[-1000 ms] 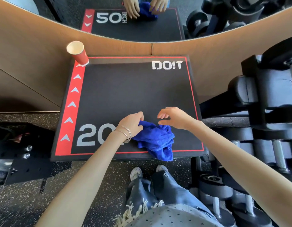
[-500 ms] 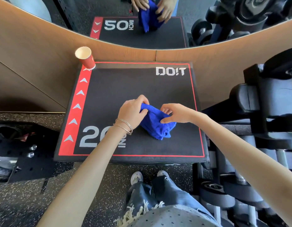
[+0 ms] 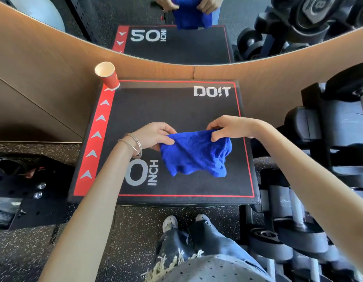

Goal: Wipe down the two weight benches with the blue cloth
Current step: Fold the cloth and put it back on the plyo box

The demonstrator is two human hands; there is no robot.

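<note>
— What takes up the most room?

— The curved wood-grain wall panel (image 3: 54, 82) with a mirror (image 3: 196, 49) above it, and the speckled rubber floor (image 3: 135, 231). On the right stands a rack of dark, matte dumbbells (image 3: 339, 129).

— And in the middle?

— A square padded box (image 3: 166, 110) set against the panel. Its top is black and slightly textured, with a thin red outline, a red band of white arrows on its left side, and the white lettering "DO!T" and "INCH".

— Where is the blue cloth (image 3: 194, 153)?

— Over the near right part of the box. It is a vivid blue, fuzzy terry, held up by its top edge and hanging in soft diagonal folds with a ragged lower hem. I cannot tell whether that hem touches the surface.

— The hands?

— The left hand (image 3: 154, 135) pinches the cloth's upper left corner between thumb and fingers. The right hand (image 3: 227, 127) pinches the upper right edge, fingers curled over it.

— Smaller things?

— A red paper cup (image 3: 107, 75), cream inside, stands on the box's far left corner. Thin metal bangles (image 3: 133, 144) circle the left wrist.

— What differs from half a second ago?

— The cloth was then a bunched wad between hands that were close together. Now the hands are farther apart and the cloth is opened out.
</note>
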